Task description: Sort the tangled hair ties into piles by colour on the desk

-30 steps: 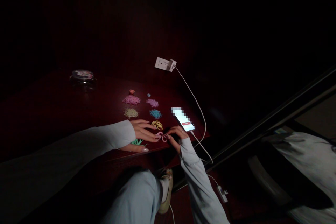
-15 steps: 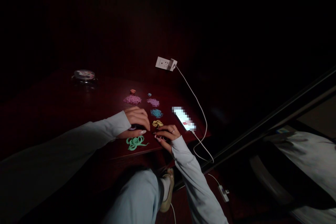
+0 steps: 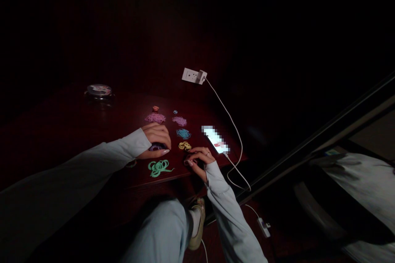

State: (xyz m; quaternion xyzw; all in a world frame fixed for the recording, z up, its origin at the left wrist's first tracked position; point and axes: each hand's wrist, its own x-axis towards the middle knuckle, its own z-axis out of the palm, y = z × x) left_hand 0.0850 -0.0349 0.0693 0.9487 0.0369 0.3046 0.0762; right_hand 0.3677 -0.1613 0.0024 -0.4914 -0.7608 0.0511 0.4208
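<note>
My left hand (image 3: 156,137) arches over a purple coil of bands (image 3: 156,147), its thumb tip meeting the curled fingers. Whatever lies in that pinch is too small to make out. To the right, my right hand (image 3: 200,157) has thumb and fingers drawn together at a small dark shape that I cannot identify. A green looped coil (image 3: 159,168) lies below the left hand. Yellow loops (image 3: 184,146) sit between the hands, with a blue pile of thin bands (image 3: 183,133) just beyond. Farther back are a pink pile (image 3: 155,118) and a lilac pile (image 3: 180,121).
A lit phone (image 3: 216,139) lies on the dark red table (image 3: 129,111), its white cable (image 3: 230,115) running to a wall socket (image 3: 189,75). A round clear container (image 3: 99,90) stands back left. Small orange (image 3: 156,108) and light blue (image 3: 175,111) bundles lie behind the piles.
My left hand has shifted a little left, its thumb closing toward the fingers and showing more of the purple coil. My right hand has moved slightly right, its fingers drawing together.
</note>
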